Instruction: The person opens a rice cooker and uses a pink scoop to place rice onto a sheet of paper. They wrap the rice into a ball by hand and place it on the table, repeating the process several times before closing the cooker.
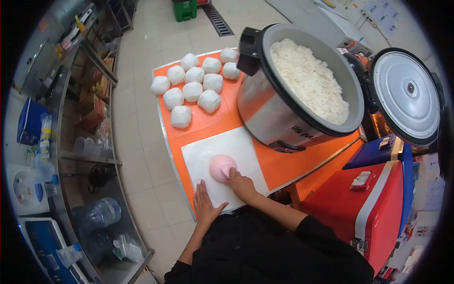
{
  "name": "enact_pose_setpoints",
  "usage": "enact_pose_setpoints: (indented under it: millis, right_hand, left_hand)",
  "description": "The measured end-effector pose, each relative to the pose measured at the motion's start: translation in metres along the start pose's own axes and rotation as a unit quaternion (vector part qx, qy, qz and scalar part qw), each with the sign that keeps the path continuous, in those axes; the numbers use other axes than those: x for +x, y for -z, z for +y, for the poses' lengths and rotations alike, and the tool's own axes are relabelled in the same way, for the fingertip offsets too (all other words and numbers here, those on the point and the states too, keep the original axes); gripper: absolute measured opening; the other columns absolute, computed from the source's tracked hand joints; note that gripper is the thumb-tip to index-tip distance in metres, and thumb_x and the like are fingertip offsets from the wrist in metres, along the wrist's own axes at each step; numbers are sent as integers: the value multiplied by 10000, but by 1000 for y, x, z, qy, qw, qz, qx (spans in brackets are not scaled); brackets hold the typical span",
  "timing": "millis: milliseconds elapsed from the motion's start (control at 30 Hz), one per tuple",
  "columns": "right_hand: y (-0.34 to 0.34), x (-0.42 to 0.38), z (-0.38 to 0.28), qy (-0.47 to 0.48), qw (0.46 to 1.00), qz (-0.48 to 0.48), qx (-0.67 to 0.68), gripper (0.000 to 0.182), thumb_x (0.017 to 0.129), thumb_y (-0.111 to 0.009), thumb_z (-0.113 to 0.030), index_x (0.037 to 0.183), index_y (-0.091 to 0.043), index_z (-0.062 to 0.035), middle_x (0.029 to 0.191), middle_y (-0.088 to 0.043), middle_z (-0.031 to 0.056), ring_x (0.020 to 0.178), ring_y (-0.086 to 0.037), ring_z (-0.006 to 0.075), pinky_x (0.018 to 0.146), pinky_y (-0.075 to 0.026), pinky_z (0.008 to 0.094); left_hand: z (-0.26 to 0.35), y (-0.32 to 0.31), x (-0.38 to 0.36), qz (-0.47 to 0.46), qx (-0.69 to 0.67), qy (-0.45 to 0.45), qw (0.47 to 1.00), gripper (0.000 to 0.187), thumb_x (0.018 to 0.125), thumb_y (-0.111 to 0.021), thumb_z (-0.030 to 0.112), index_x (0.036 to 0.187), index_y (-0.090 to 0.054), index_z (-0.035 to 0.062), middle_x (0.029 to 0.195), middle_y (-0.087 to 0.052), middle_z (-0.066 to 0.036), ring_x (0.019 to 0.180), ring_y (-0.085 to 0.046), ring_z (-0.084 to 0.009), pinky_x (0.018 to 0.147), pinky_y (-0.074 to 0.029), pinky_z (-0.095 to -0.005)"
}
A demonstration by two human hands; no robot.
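Observation:
A pink rounded bowl or scoop [221,167] sits upside down on a white paper sheet [198,155], which lies on the orange table. My right hand [242,186] is closed on the pink thing at its right side. What lies beneath it is hidden. My left hand [205,204] rests flat on the lower part of the paper, its fingers stretched and thumb apart. Several white wrapped balls [194,75] stand in rows at the far left of the table. Right of the paper is a large steel cooker [265,109], open and full of white rice [307,78].
The cooker's lid [406,94] hangs open at the right. A red cooler box [345,203] and a blue one [373,151] stand right of the table. Metal shelving [90,158] holding bottles and boxes runs along the left. A green bin [184,9] is at the back.

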State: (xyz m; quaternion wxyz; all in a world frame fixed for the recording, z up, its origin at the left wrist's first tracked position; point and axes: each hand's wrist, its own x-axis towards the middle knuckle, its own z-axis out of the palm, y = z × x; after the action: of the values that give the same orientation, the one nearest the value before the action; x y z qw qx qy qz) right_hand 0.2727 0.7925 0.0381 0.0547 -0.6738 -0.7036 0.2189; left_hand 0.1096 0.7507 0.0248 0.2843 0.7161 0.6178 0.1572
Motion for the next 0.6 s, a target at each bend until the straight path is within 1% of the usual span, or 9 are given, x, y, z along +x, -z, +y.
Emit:
enact_pose_setpoints:
  millis: [133, 200, 267, 300, 333, 367, 467, 533, 600]
  right_hand:
    - [44, -8, -6, -29, 993, -92, 71, 549, 842, -518, -453, 1156, -413, -15, 953, -573, 205, 866, -593, 370, 688, -481, 471]
    - [81, -11, -3, 88, 996, 27, 4, 549, 861, -485, -458, 1160, -473, 2, 999, -559, 192, 882, -581, 360, 725, -482, 450]
    - [209, -16, -17, 144, 935, 317, -61, 487, 809, -589, -311, 1176, -500, -4, 1060, -559, 195, 927, -575, 333, 804, -463, 406]
    - [285, -33, -25, -41, 944, 325, 34, 470, 777, -605, -187, 1188, -489, 7, 1062, -561, 215, 998, -546, 343, 848, -431, 402]
    - [341, -42, -3, 19, 821, 570, 16, 423, 793, -576, -227, 1137, -497, 7, 1020, -544, 251, 971, -526, 380, 831, -412, 467]
    - [401, -45, 35, -49, 660, 734, -151, 419, 791, -581, -238, 1136, -505, -13, 969, -546, 233, 987, -513, 357, 855, -406, 435]
    - [549, -104, 129, -375, 497, 766, -156, 609, 781, -518, -472, 1216, -460, -49, 1284, -352, 215, 1195, -336, 385, 889, -319, 600]
    - [589, -152, 175, -460, 510, 721, -91, 654, 785, -431, -503, 1270, -434, -63, 1340, -316, 248, 1241, -285, 405, 936, -268, 611]
    - [619, -198, 285, -448, 565, 692, -40, 728, 806, -381, -578, 1191, -510, 27, 1273, -440, 263, 1211, -401, 379, 973, -326, 483]
  left_hand:
    - [-7, 0, -6, 9, -39, -24, 999, 1141, 561, -782, 440, 1390, -131, 3, 1430, -226, -170, 1320, -210, -341, 1057, -194, -461]
    - [-15, 0, -8, 15, -93, -35, 995, 1103, 565, -794, 349, 1385, -147, -3, 1421, -235, -186, 1314, -213, -357, 1063, -195, -444]
    - [-24, -1, -7, 5, -130, -65, 989, 1073, 572, -793, 305, 1383, -160, -2, 1418, -242, -190, 1314, -214, -360, 1066, -194, -440]
    - [-30, 0, -7, -6, -105, -72, 992, 1019, 588, -782, 282, 1372, -196, 2, 1415, -249, -190, 1314, -216, -362, 1065, -195, -445]
    - [-33, 1, -8, -16, -77, -80, 994, 964, 603, -771, 259, 1361, -231, 6, 1411, -257, -189, 1313, -219, -363, 1064, -197, -450]
    - [-33, 2, -9, -23, -80, -99, 992, 964, 603, -771, 259, 1361, -231, 6, 1411, -257, -189, 1313, -219, -363, 1064, -197, -450]
    - [-38, 9, -11, -42, -32, -138, 989, 795, 622, -743, 211, 1284, -350, 9, 1389, -303, -190, 1301, -243, -372, 1050, -230, -459]
    - [-48, 12, -11, -44, -29, -168, 984, 768, 609, -748, 215, 1254, -387, 7, 1368, -336, -193, 1282, -274, -382, 1040, -245, -467]
    - [-57, 10, -14, -44, -31, -209, 976, 689, 598, -742, 223, 1188, -458, 10, 1324, -396, -198, 1241, -332, -401, 1020, -275, -483]
